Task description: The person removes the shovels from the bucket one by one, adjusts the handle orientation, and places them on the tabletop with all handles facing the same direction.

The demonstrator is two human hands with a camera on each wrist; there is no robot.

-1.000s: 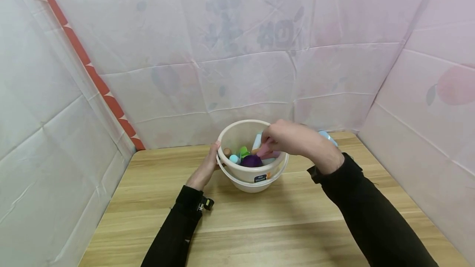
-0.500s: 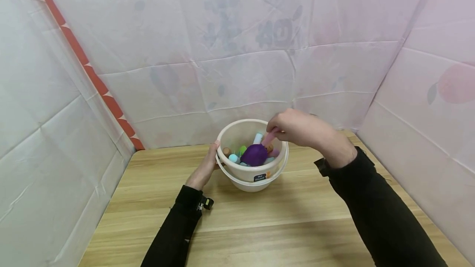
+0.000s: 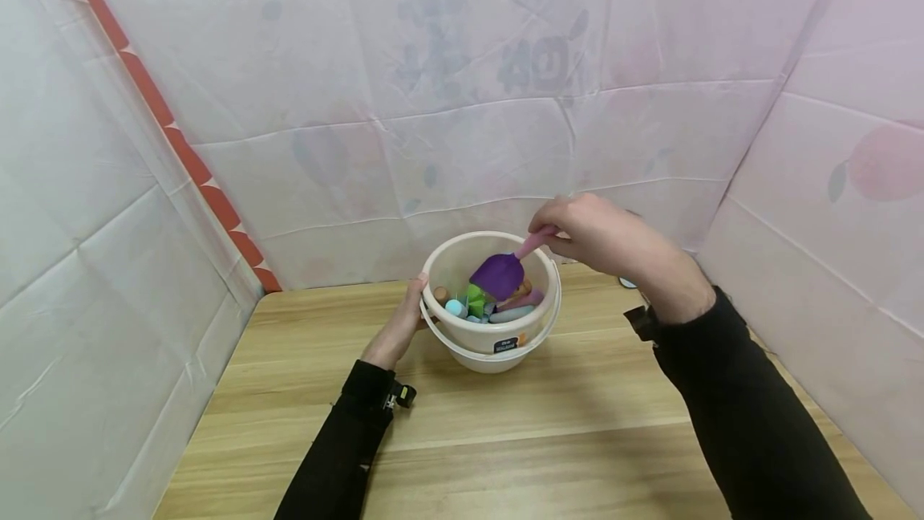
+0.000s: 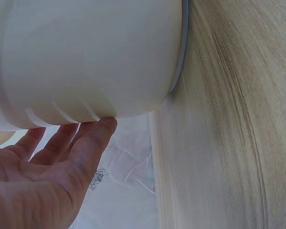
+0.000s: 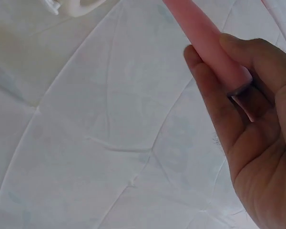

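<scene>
A white plastic bucket (image 3: pixel 462 259) stands on the wooden table (image 3: pixel 505 424), holding several small colourful toys (image 3: pixel 476 303). My right hand (image 3: pixel 592 235) pinches the pink handle (image 5: pixel 205 33) of a toy shovel with a purple blade (image 3: pixel 496 275), which hangs above the toys inside the bucket's mouth. My left hand (image 3: pixel 400 327) rests against the bucket's left wall (image 4: pixel 86 52), its straight fingers (image 4: pixel 93 138) touching the underside of the side.
Pale sheeted walls (image 3: pixel 462 103) close in the table on three sides, with an orange strip (image 3: pixel 173 135) at the left. A small pale blue object (image 3: pixel 626 282) lies on the table behind my right wrist. The near part of the tabletop shows bare wood.
My right hand has risen and drawn back to the right, lifting the purple shovel up out of the toys. The left hand has stayed on the bucket.
</scene>
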